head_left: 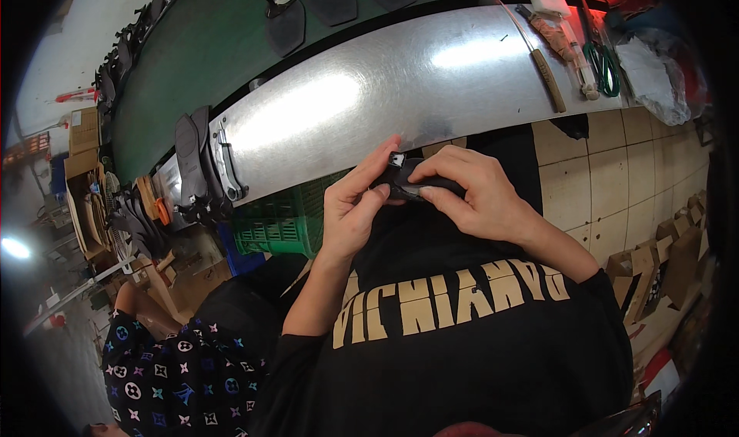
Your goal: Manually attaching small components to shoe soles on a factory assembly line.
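Observation:
Close to my body, just off the near edge of the steel worktop (pixel 331 121), I hold a small black sandal (pixel 403 177) with a white patch at one end. My left hand (pixel 352 210) grips its left end between thumb and fingers, the forefinger stretched along the top. On the other side, my right hand (pixel 479 194) pinches it, thumb below and bent fingers above. My fingers cover much of it, so its full shape is hidden. More black sandals (pixel 192 156) lie together at the worktop's left end, beside a silver metal tool (pixel 225 164).
Beyond the worktop runs a green conveyor belt (pixel 208 60) carrying black soles (pixel 285 30). At right lie a wooden-handled pointed tool (pixel 548 79), green-handled scissors (pixel 604 67) and a plastic bag (pixel 654 75). A green crate (pixel 269 233) stands below. Another person (pixel 181 371) sits at left.

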The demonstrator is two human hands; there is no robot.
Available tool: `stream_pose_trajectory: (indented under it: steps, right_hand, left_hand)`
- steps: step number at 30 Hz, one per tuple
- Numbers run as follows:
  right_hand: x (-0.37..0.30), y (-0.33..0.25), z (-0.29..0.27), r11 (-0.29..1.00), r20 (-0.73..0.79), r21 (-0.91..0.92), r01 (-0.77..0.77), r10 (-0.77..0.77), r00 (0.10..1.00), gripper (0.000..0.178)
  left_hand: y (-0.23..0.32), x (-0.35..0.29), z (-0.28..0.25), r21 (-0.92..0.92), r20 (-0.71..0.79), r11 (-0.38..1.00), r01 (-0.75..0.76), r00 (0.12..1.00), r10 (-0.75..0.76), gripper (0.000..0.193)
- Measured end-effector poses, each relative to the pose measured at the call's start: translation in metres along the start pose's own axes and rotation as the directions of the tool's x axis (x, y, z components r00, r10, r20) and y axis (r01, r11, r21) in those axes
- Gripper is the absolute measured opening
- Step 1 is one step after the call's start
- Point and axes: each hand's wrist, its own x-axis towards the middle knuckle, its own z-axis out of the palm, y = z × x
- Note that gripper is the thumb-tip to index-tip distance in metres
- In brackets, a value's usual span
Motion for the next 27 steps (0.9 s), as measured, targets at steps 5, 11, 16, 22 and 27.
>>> stream_pose_trajectory:
  steps: [5,11,16,22,27]
  right_hand:
    - [0.000,0.000,0.003,0.996,-0.002,-0.084,0.037,-0.037,0.999,0.014]
    - [-0.001,0.001,-0.002,0.938,0.120,-0.279,0.203,-0.176,0.977,0.017]
    - [-0.001,0.000,-0.002,0.978,0.188,-0.175,0.110,-0.077,0.979,0.027]
    - [-0.008,0.008,0.010,0.994,0.077,-0.101,0.042,-0.034,0.996,0.027]
    - [-0.011,0.012,0.015,0.991,0.038,-0.126,0.041,-0.036,0.999,0.024]
  left_hand:
    - [0.001,-0.001,0.002,-0.023,-0.011,0.998,0.050,0.999,-0.050,0.050]
    - [0.002,-0.004,0.006,-0.048,-0.026,0.991,0.126,0.992,-0.127,0.049]
    - [-0.003,-0.003,0.003,-0.030,-0.108,0.993,0.117,0.987,-0.119,0.045]
    - [0.000,0.000,0.007,0.001,-0.118,0.995,0.098,0.988,-0.097,0.043]
    - [0.000,0.002,0.009,0.056,-0.119,0.996,0.074,0.991,-0.066,0.042]
